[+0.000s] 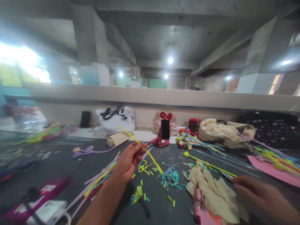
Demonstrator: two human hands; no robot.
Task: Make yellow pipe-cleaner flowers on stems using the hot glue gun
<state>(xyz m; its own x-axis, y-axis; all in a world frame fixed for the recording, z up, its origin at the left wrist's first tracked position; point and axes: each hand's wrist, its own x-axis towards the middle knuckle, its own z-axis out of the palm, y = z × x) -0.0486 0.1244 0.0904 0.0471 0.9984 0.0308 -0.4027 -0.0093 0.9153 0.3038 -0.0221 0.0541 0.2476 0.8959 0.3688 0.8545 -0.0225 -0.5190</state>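
My left hand pinches a yellow pipe cleaner between thumb and fingers. One end rises to the upper left; the lower end reaches a pile of short blue, green and red cut pieces. Yellow pieces lie scattered beside that hand. On the right, my blurred right hand is closed around a slim, pointed metal tool, whose exact kind is unclear. Close to the tool lies a yellow-green stem with a round tip. Beside my right hand is a crumpled beige cloth.
Red-handled scissors lie before an upright phone. Bundled pipe cleaners rest by my left forearm. A purple device occupies the left front. Bags, including a white one, line the back; a pink sheet lies right.
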